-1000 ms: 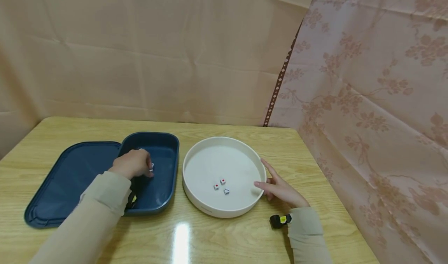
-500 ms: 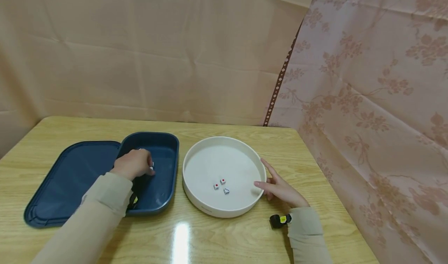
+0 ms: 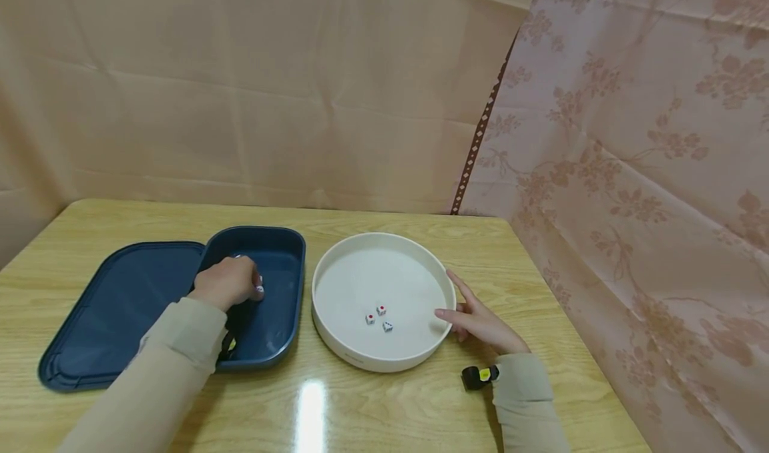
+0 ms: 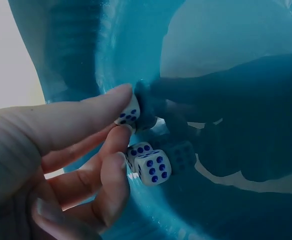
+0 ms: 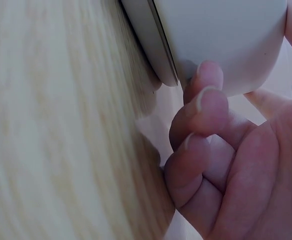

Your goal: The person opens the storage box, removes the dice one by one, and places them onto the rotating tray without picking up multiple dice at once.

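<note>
In the head view my left hand (image 3: pixel 225 283) reaches down into a dark blue rectangular tub (image 3: pixel 282 326). The left wrist view shows its thumb and forefinger pinching a white die (image 4: pixel 129 112) with blue pips. Two more dice (image 4: pixel 154 167) sit side by side against the curled lower fingertips. At the right side of a round white tray (image 3: pixel 375 273), my right hand (image 3: pixel 483 321) holds the wall, thumb over the rim and the other fingers outside. Inside that tray lie three small dice (image 3: pixel 370 319), two with a red pip on top.
A flat dark blue lid (image 3: pixel 135 306) lies left of the tub, partly under its edge. All stand on a wooden table (image 3: pixel 384 413). A beige curtain (image 3: pixel 270 106) hangs behind, with a pink floral cloth (image 3: pixel 649 193) at the right.
The left hand stays in the tub while its fingertips shift slightly around the dice. My right hand and the white tray keep their places; the head view drifts a little.
</note>
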